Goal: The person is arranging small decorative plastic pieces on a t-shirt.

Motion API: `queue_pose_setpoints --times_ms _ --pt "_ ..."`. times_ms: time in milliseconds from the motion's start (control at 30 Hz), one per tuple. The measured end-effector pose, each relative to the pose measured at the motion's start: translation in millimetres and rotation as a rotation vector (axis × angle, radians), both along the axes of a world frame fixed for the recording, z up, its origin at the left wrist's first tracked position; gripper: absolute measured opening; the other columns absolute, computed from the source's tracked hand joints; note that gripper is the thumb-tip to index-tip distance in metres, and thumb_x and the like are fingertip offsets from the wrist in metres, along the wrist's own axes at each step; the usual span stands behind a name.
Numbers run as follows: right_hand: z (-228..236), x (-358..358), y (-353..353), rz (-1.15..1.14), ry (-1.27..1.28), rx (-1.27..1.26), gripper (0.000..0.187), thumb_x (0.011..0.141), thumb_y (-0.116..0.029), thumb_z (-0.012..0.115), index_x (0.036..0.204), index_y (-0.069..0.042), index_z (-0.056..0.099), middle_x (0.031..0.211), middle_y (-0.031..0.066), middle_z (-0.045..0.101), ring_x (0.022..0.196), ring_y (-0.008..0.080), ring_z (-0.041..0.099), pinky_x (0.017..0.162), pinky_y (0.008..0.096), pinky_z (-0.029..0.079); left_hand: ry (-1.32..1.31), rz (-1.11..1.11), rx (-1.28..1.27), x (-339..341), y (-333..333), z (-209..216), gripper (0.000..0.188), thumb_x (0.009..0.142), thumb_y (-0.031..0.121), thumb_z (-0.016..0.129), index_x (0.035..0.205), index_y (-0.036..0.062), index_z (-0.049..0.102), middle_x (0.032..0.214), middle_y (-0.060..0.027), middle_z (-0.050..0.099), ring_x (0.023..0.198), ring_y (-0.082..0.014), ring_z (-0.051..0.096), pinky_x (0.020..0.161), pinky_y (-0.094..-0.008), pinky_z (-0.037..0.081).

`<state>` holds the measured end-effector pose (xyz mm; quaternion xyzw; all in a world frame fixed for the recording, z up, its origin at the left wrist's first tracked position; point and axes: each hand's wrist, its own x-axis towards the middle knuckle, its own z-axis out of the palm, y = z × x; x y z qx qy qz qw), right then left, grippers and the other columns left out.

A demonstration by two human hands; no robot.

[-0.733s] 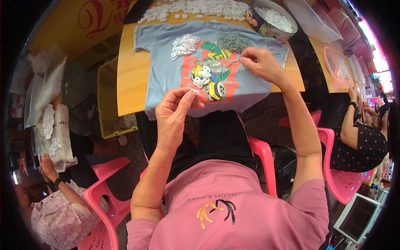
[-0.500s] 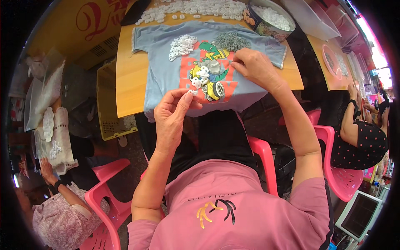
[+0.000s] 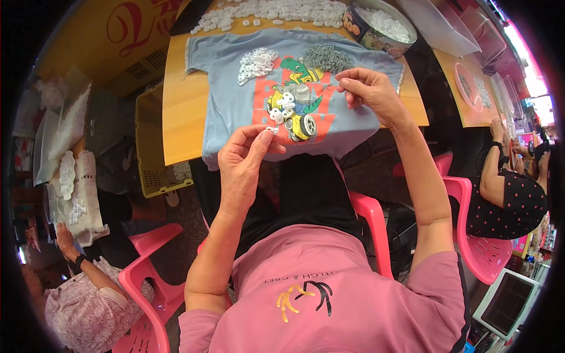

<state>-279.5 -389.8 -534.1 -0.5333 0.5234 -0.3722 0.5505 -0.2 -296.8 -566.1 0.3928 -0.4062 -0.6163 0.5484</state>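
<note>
Between the thumb and forefinger of my left hand [image 3: 244, 152] is a small white plastic piece [image 3: 272, 129], held above the lower edge of a blue-grey T-shirt [image 3: 226, 97] spread on the table. My right hand [image 3: 376, 94] hovers over the shirt's right side, thumb and forefinger pinched together; whatever they hold is too small to make out. Just left of that hand lies a heap of tiny grey metal-looking pieces [image 3: 327, 57]. A pile of white plastic pieces [image 3: 256, 65] rests on the shirt's upper left, and several more white pieces [image 3: 283, 107] lie on its dinosaur print.
Along the far side of the wooden table [image 3: 185, 117] are many white pieces [image 3: 276, 10]. A round tin [image 3: 376, 44] full of white pieces stands at the far right. A yellow crate [image 3: 150, 141] is left of the table. Other people sit on pink chairs [image 3: 156, 306] at both sides.
My right hand has lifted away from the grey heap, moving slightly right and turning, with its fingertips pinched. My left hand keeps its place with the white plastic piece.
</note>
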Motion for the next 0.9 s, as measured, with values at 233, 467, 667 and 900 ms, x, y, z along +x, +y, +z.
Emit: queue_pose_setpoints --times_ms 233,467,667,900 --pt "0.9 -2.4 3.6 0.04 -0.224 0.086 0.027 0.095 -0.014 0.063 0.116 0.001 0.063 0.093 0.0015 0.064 0.071 0.004 0.056 0.066 0.0235 0.052 0.042 0.005 0.04 -3.4 0.4 3.4 0.02 0.095 0.013 0.063 0.108 -0.0025 0.062 0.09 -0.0097 0.07 0.08 -0.0155 0.068 0.077 -0.0263 0.052" --pt "1.5 -1.5 5.9 0.09 -0.322 0.099 0.029 0.095 -0.015 0.063 0.119 0.001 0.062 0.091 -0.0005 0.061 0.073 0.0042 0.056 0.067 0.0237 0.052 0.057 -0.025 0.023 -4.4 -0.6 5.9 0.017 0.095 0.009 0.062 0.109 -0.0006 0.061 0.097 -0.0118 0.07 0.082 -0.017 0.068 0.079 -0.0288 0.053" --pt "1.3 4.1 13.0 0.089 -0.3 0.074 0.028 0.094 -0.016 0.064 0.116 0.001 0.063 0.09 -0.0004 0.061 0.073 0.0052 0.056 0.068 0.0234 0.052 0.095 -0.033 0.026 -9.1 -1.2 12.8 0.019 0.095 0.011 0.062 0.108 -0.0038 0.06 0.093 -0.0123 0.069 0.08 -0.0167 0.067 0.079 -0.0294 0.053" --pt "1.8 38.5 38.2 0.115 -0.213 -0.114 0.019 0.094 -0.015 0.065 0.104 0.0 0.065 0.087 0.0021 0.065 0.069 0.0078 0.059 0.068 0.0231 0.051 0.118 -0.055 0.018 -14.5 1.7 19.6 0.018 0.095 0.01 0.062 0.106 -0.0037 0.059 0.092 -0.0129 0.069 0.079 -0.0178 0.068 0.077 -0.0295 0.054"
